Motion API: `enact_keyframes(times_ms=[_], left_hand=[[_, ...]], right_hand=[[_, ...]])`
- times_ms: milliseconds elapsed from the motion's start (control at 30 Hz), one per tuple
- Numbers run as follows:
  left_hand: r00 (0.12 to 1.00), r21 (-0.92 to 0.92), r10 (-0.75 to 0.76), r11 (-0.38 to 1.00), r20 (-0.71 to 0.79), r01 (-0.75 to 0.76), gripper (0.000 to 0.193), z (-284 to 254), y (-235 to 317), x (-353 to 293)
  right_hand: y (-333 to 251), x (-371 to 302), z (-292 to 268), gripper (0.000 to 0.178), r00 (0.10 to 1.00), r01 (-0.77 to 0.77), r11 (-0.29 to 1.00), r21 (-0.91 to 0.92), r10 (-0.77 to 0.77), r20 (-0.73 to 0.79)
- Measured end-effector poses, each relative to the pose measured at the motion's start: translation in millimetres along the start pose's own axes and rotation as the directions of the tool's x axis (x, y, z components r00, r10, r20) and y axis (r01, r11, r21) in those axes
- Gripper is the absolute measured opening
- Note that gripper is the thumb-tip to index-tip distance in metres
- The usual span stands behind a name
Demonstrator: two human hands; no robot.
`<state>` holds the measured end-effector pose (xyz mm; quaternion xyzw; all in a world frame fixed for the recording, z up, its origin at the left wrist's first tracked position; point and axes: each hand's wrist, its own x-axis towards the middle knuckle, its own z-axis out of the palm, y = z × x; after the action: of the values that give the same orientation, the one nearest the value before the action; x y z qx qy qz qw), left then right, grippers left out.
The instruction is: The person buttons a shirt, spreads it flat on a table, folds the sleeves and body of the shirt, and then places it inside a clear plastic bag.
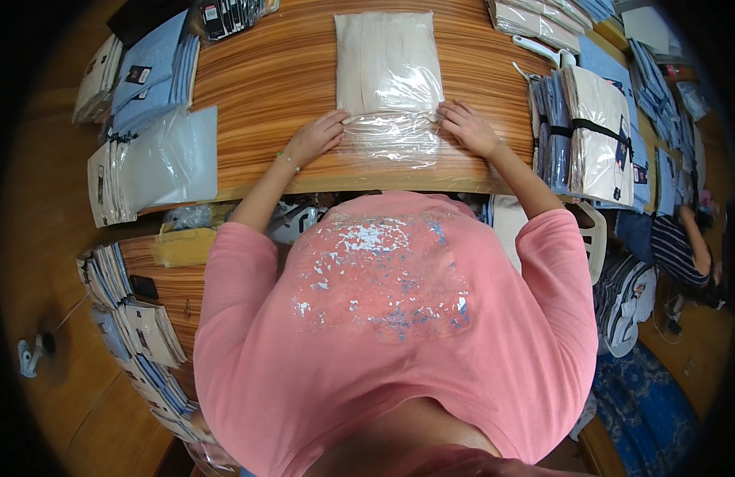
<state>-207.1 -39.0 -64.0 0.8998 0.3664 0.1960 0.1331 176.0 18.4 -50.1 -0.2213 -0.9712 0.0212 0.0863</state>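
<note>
A folded beige garment (386, 60) lies flat inside a clear plastic bag (391, 143) on the wooden table in front of me. The bag's near end is a loose, wrinkled stretch of film without cloth under it. My left hand (318, 137) grips the bag's left edge at the garment's near corner, fingers pointing inward. On the opposite edge, my right hand (468, 127) holds the film with bent fingers. Both thumbs are mostly hidden. A thin beaded bracelet circles my left wrist.
Flat clear bags (173, 159) lie at the table's left edge, by stacked blue garments (154, 67). Strapped beige garments (598, 135) stand to the right, near a white-handled tool (542, 49). A side table holds a dark phone (143, 287). Another person in a striped top (676, 248) is far right.
</note>
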Motion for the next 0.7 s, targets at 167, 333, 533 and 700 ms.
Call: enact_keyframes(times_ms=[167,333,533,700], left_hand=[[0.997,0.020,-0.046,0.999,0.056,0.045,0.021,1.4,1.6,-1.4],[0.999,0.081,-0.024,0.996,0.033,0.021,0.019,-2.7,7.5,6.5],[0.825,-0.313,-0.535,0.827,-0.182,0.467,0.025,3.9,10.2,27.5],[0.582,-0.406,-0.742,0.670,-0.332,0.622,0.031,14.6,4.4,64.5]], right_hand=[[-9.2,5.9,-10.8,0.026,0.999,-0.016,1.000,0.011,0.016,0.038],[-18.9,5.3,-6.0,0.018,0.995,-0.085,0.996,0.014,0.086,-0.054],[-7.5,31.5,-3.4,0.029,0.721,-0.567,0.569,0.595,0.692,0.026],[6.4,60.4,14.6,0.036,0.371,-0.705,0.291,0.646,0.929,-0.014]])
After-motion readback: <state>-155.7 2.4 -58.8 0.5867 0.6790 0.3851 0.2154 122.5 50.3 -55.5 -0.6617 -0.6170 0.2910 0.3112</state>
